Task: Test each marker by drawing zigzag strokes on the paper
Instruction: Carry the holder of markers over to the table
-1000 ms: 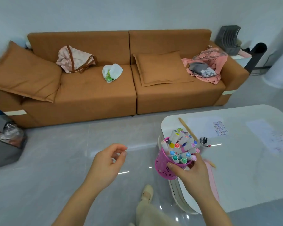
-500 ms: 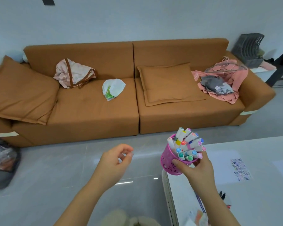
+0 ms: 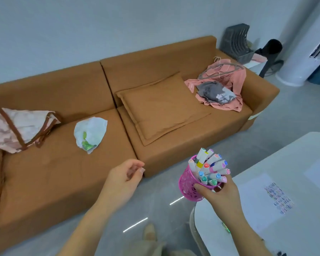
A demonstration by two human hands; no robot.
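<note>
My right hand [image 3: 221, 195] grips a pink mesh cup [image 3: 187, 183] in the air, just off the left end of the white table [image 3: 294, 156]. Several capped markers [image 3: 211, 169] with coloured ends stick out of the cup, tilted to the right. My left hand [image 3: 123, 179] hovers to the left of the cup over the floor, empty, its fingers loosely curled and apart. On the table lies a white paper [image 3: 257, 200] with a block of coloured zigzag strokes [image 3: 278, 198] on it.
A brown sofa [image 3: 100, 145] fills the far side, with a cushion [image 3: 161, 106], a white plastic bag [image 3: 91, 133], a pink-and-brown bag [image 3: 20, 127] and a heap of clothes [image 3: 220, 91]. A grey rack [image 3: 236, 42] stands beyond it. Grey floor [image 3: 155, 209] lies between sofa and table.
The view has swung and tilted left, so the sofa looks nearer and slanted. The cup stays in my right hand, held a little off the table edge. My left hand stays empty beside it.
</note>
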